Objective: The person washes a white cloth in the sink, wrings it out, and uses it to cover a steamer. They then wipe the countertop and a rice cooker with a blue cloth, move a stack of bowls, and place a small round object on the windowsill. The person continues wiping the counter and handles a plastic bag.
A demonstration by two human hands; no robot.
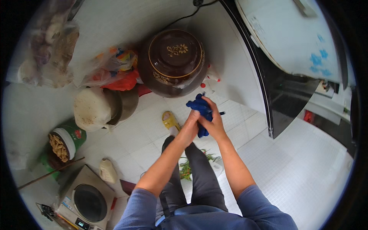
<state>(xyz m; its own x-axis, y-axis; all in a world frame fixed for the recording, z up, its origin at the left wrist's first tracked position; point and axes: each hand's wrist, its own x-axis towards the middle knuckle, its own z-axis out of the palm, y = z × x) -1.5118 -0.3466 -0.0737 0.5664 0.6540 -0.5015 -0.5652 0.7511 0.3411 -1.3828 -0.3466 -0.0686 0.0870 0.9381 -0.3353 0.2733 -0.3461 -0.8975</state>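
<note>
Both my hands are pressed together around a bunched dark blue cloth (201, 105) in front of my body. My left hand (188, 128) grips it from the left, with its thumb on top. My right hand (215, 122) wraps it from the right, its fingers bent over the upper part. One end of the cloth hangs below the hands, and folds stick out above them. A small dark tip (222, 113) shows just right of my right hand; what it belongs to is hidden.
Beyond my hands stands a lidded brown glazed jar (175, 61). Plastic bags (120, 72), a white sack (92, 109) and a green bucket (77, 135) are at left. A washing-machine-like appliance (90, 202) sits lower left, a black-edged cabinet (284, 106) at right. Below lie green plants (185, 169).
</note>
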